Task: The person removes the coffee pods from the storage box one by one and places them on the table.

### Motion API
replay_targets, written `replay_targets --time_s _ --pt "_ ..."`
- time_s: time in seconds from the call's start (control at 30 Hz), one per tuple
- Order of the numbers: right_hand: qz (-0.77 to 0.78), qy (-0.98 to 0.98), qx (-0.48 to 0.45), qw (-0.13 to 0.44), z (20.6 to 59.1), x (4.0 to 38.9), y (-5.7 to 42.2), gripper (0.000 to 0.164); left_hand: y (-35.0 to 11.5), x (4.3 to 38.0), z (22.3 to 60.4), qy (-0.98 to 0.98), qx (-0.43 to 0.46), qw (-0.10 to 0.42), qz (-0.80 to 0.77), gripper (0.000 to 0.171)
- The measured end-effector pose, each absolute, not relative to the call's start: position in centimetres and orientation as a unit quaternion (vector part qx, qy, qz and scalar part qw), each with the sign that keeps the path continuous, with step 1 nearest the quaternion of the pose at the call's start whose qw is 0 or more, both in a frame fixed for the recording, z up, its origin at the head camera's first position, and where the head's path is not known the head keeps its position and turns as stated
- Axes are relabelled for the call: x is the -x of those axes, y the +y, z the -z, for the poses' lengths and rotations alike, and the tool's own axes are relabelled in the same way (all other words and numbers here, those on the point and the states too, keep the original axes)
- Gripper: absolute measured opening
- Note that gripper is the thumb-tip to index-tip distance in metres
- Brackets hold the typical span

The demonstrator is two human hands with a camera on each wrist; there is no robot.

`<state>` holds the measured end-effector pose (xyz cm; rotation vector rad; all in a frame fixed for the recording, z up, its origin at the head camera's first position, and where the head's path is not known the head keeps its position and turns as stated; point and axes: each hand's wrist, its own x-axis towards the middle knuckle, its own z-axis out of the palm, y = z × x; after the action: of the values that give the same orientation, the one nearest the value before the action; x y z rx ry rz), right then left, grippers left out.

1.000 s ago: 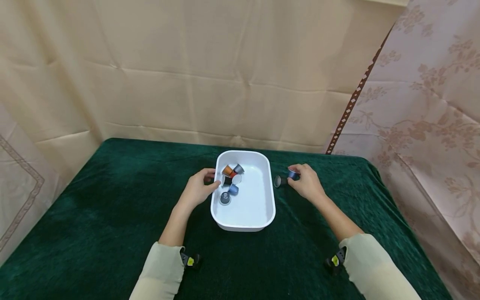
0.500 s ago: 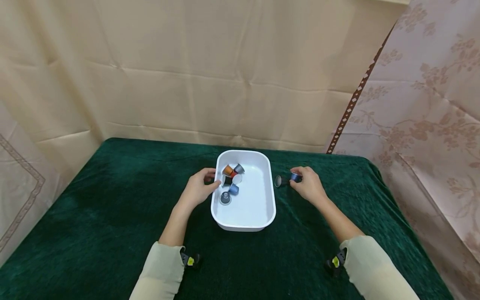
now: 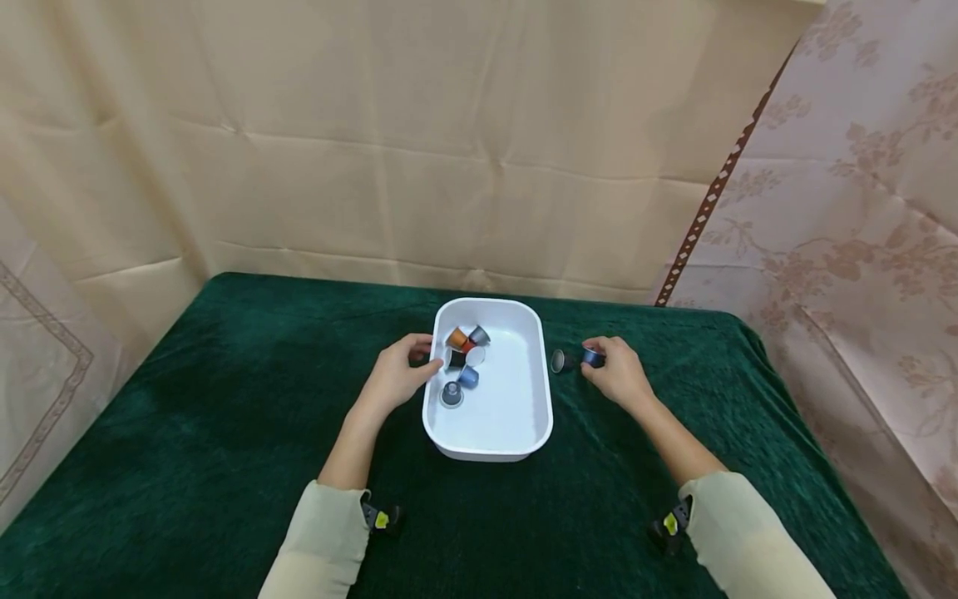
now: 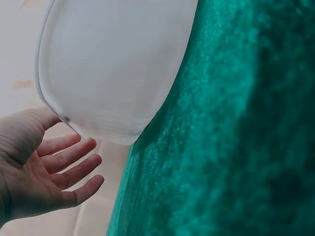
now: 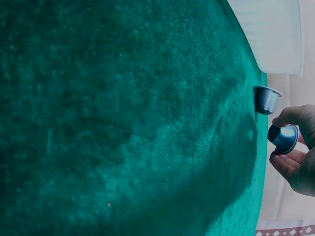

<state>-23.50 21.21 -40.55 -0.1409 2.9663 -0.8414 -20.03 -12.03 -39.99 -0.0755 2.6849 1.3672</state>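
Observation:
A white plastic tray holds several coffee capsules at its left side, among them an orange capsule, a black one, a blue capsule and a grey capsule. My left hand grips the tray's left rim, thumb over the edge and fingers along the outer wall; the left wrist view shows this hand at the tray corner. To the tray's right, my right hand pinches a dark blue capsule between thumb and fingers. Beside it a dark grey capsule lies on its side on the cloth.
Dark green velvet cloth covers the table. A beige curtain hangs behind it, and a floral pink cloth hangs at the right. Both wrists carry small black cameras.
My right hand has drawn slightly right and nearer with the dark blue capsule, away from the lying grey one. My left hand stays at the tray rim.

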Motion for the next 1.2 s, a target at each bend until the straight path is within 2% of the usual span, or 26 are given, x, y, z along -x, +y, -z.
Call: replay_targets --time_s 1.2 --pt "0.276 0.960 0.054 0.024 42.2 24.2 20.6 0.041 -12.1 20.0 40.0 0.891 0.025 0.062 -0.449 0.048"
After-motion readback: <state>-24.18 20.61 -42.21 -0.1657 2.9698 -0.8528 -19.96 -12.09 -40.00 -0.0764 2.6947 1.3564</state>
